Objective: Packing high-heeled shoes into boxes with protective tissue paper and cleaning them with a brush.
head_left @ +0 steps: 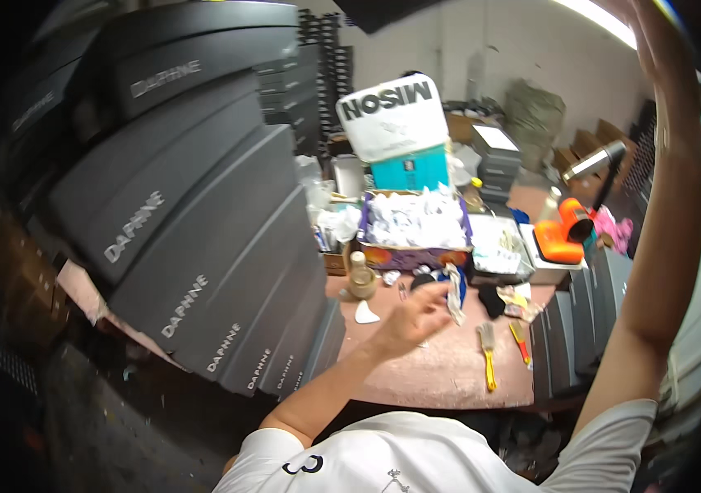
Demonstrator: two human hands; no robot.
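My left hand (416, 319) hovers over the pink table top (400, 374), its fingers loosely spread and nothing seen gripped in them. Just beyond the fingertips lies a crumpled white strip (456, 297), beside dark and blue bits; I cannot tell whether the fingers touch it. My right arm reaches high along the right side, and the right hand (645, 37) is cut off by the top edge, its fingers mostly hidden. A dark flat-edged object (383, 11) juts in at the top; whether the right hand touches it does not show.
Tall stacks of dark grey boxes (202, 222) fill the left; more boxes (568, 341) stand at right. Behind are a purple carton of white paper (416, 256), a bottle with tape rolls (360, 279) and an orange tool (560, 240). Two brushes (488, 353) lie in front.
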